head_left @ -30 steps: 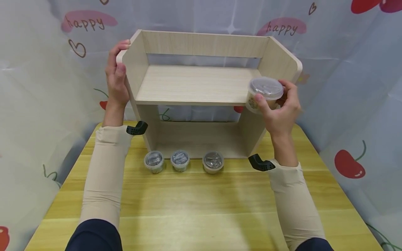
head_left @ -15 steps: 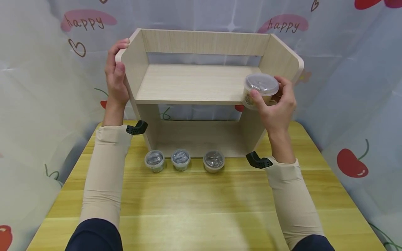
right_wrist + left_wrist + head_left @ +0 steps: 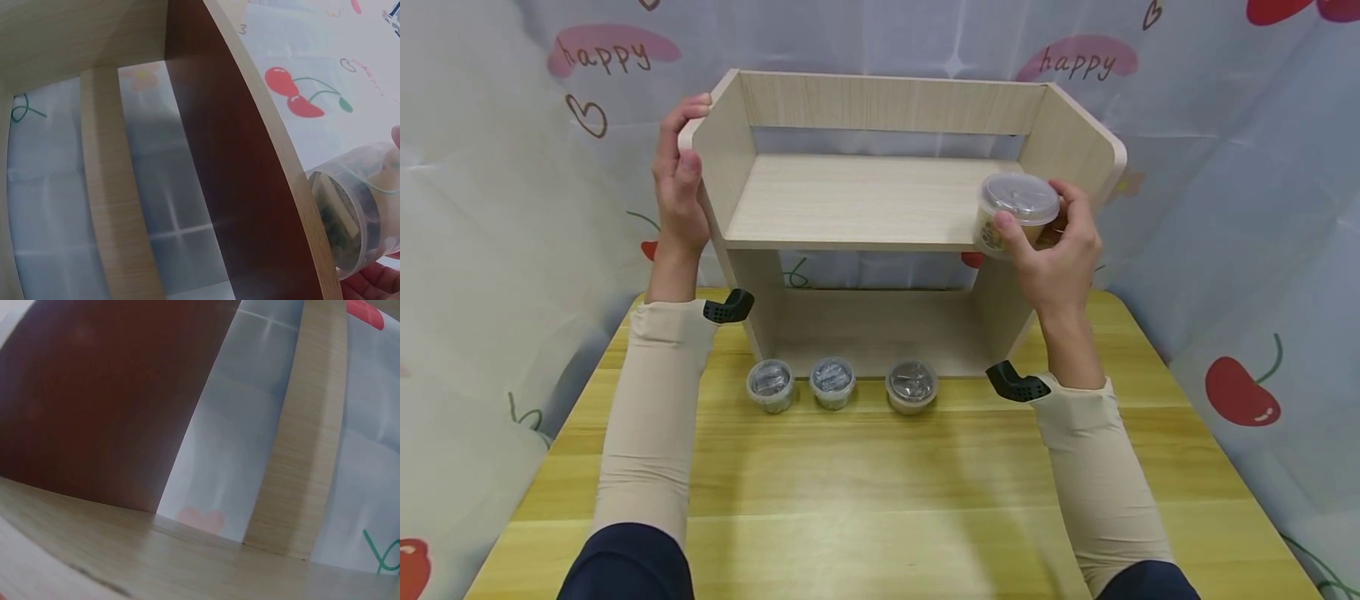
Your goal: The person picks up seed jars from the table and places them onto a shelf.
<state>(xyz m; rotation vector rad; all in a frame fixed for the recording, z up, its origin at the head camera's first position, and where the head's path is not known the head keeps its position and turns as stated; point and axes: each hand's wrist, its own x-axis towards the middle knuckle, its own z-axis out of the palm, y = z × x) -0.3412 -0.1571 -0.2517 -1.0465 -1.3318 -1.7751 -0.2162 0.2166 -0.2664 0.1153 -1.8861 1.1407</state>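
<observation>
A pale wooden two-tier shelf (image 3: 880,200) stands on the table. My left hand (image 3: 679,179) grips the top of its left side panel, thumb in front and fingers over the edge. In my right hand (image 3: 1063,250) is a clear plastic tub (image 3: 1018,208) with a lid, thumb at the front and fingers behind. The tub overlaps the right front edge of the upper board. In the right wrist view, the bottom of the tub (image 3: 340,219) shows right at the board's edge, with dark and pale contents visible through it.
Three small lidded cups stand in a row before the shelf: a left cup (image 3: 771,386), a middle cup (image 3: 832,383) and a right cup (image 3: 912,387). They are on the yellow wooden table (image 3: 880,500). A printed curtain (image 3: 880,37) hangs behind and at both sides.
My right hand has carried the tub a little left and up, over the upper board's right front corner. My left hand keeps its grip on the side panel.
</observation>
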